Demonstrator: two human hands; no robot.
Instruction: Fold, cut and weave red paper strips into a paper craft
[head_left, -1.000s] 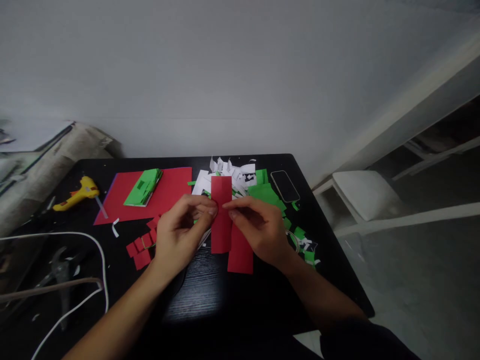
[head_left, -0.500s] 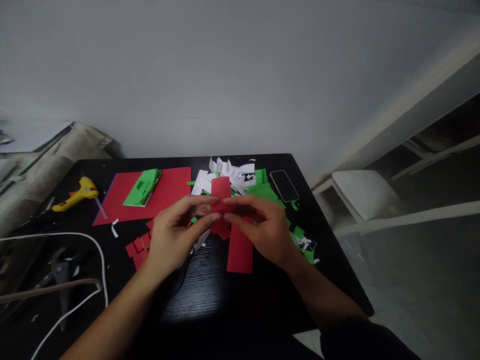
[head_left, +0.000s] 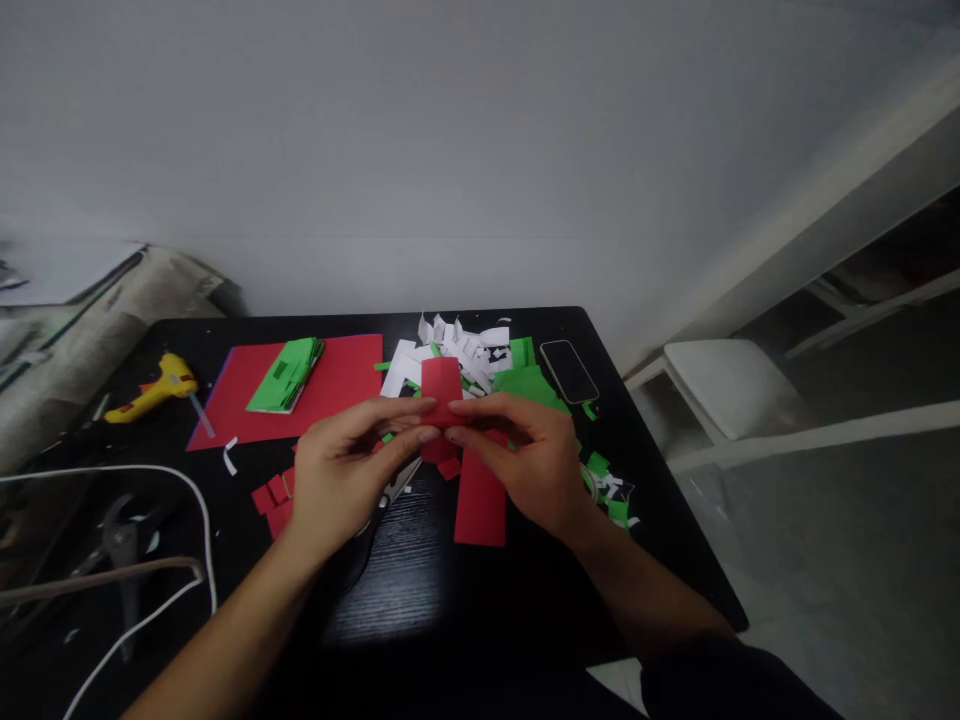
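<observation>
Between both hands, a narrow red paper strip [head_left: 441, 378] is held above the table, with a bend where the fingers pinch it. My left hand [head_left: 349, 465] grips its left edge between thumb and fingertips. On the opposite edge, my right hand [head_left: 529, 455] pinches the same strip. Below the right fingers lies another red paper rectangle [head_left: 480, 500]. Scissors [head_left: 386, 500] rest partly hidden under my left hand. Small cut red pieces [head_left: 276, 500] lie to the left of that hand.
The black table [head_left: 397, 600] holds white paper scraps [head_left: 469, 350], green paper [head_left: 529, 383] and a phone [head_left: 570, 372]. Leftward are a red sheet [head_left: 345, 375], folded green paper [head_left: 285, 375], a yellow glue gun [head_left: 161, 385], pliers [head_left: 124, 545] and a white cable [head_left: 202, 505].
My left hand has shifted slightly left and down, uncovering more of the scissors. The red strip's upper end sits a little lower; both hands still pinch it.
</observation>
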